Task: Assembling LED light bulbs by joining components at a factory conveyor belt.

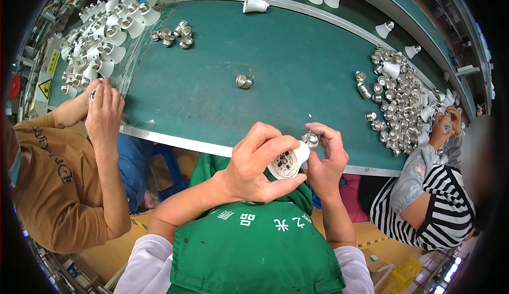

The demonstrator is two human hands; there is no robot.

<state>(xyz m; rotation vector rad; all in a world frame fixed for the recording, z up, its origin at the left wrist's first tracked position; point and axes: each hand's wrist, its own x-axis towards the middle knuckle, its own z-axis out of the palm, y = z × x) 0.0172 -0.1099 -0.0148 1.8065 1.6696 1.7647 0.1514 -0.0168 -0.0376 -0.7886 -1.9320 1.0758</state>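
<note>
My left hand (260, 161) is closed around a white bulb housing (301, 156), tilted so its round LED board (284, 165) with small chips faces up towards me. At the narrow end of the housing sits a silver screw cap (310, 140), which my right hand (327, 156) pinches between thumb and fingers. Whether the cap is fully seated on the housing I cannot tell. Both hands are just above the table's near edge. Beyond them a loose screw cap (244, 81) lies alone on the green tabletop (201, 92).
Several caps (168, 40) lie at the far left, near a crowd of white bulb housings (114, 34). A large heap of caps (395, 100) covers the right side. One housing (255, 4) lies by the back rail. Co-workers' hands (105, 111) work at left and right.
</note>
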